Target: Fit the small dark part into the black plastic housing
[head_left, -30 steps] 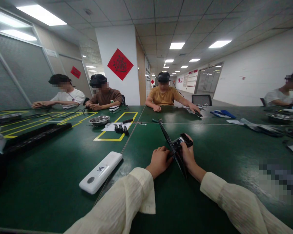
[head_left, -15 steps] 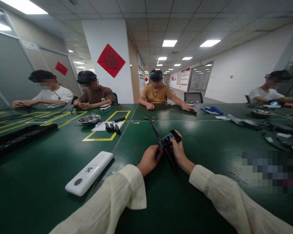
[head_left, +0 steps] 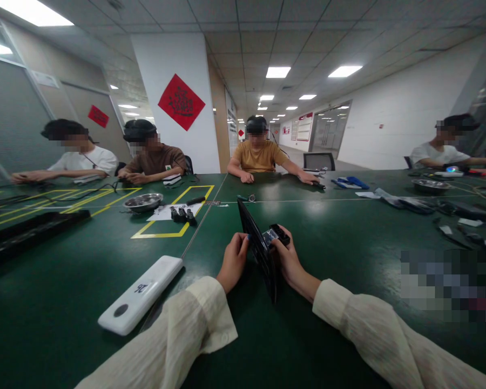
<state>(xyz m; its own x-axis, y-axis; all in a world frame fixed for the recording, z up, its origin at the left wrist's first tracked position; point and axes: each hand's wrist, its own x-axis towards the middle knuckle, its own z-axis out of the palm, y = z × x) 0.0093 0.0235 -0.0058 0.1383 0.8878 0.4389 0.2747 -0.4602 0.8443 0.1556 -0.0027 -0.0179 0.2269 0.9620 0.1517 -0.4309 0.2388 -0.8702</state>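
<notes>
In the middle of the head view, a thin black flat panel (head_left: 257,243) is held up on edge above the table. A small black boxy part with a clear or silvery face (head_left: 276,235) sits at its right side; I cannot tell whether the two are joined. My right hand (head_left: 294,265) is closed around the boxy part, with the thumb on its near side. My left hand (head_left: 233,262) is pinched closed against the panel's left face. A speck of blue (head_left: 248,237) shows at its fingertips, too small to name.
On the green table (head_left: 336,335) lies a white oblong device marked 26 (head_left: 141,294). Further off are a metal bowl (head_left: 143,202), several black clips (head_left: 183,216) on paper and a long black tray (head_left: 32,235). Co-workers sit across; cables and bags lie to the right.
The black panel has turned so that more of its left face shows. My left hand has moved up and slightly left, from the panel's lower part to its left face.
</notes>
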